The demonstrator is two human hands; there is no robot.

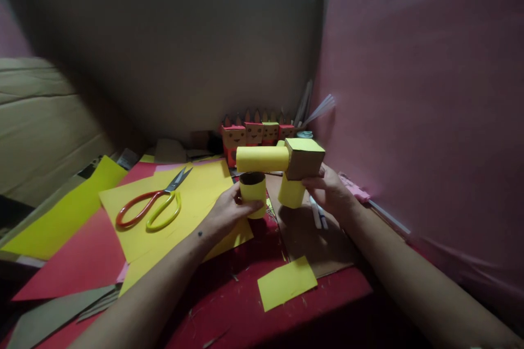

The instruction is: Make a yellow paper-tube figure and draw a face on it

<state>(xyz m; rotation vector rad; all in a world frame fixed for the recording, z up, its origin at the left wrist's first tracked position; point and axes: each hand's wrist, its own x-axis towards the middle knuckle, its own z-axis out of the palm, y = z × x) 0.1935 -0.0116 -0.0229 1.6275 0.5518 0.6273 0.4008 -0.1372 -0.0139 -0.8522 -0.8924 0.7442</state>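
Note:
Between the thumb and fingers of my left hand [225,211] is a short yellow paper-covered tube [252,200], held upright with its dark open end on top. My right hand [333,193] grips a small cardboard box [305,163] with a yellow top. From the box's left side a longer yellow tube [262,158] reaches out level, just above the short tube. Below the box stands another yellow tube [291,193]; whether it is fixed to the box I cannot tell. Part of a further yellow piece shows behind the level tube.
Scissors [167,192] with red and yellow handles lie on yellow paper [208,185] at left. A cardboard sheet [319,251] carries pens. Nearer me is a yellow paper piece [287,283] on the red surface [229,305]. Small box figures with faces [254,133] stand behind.

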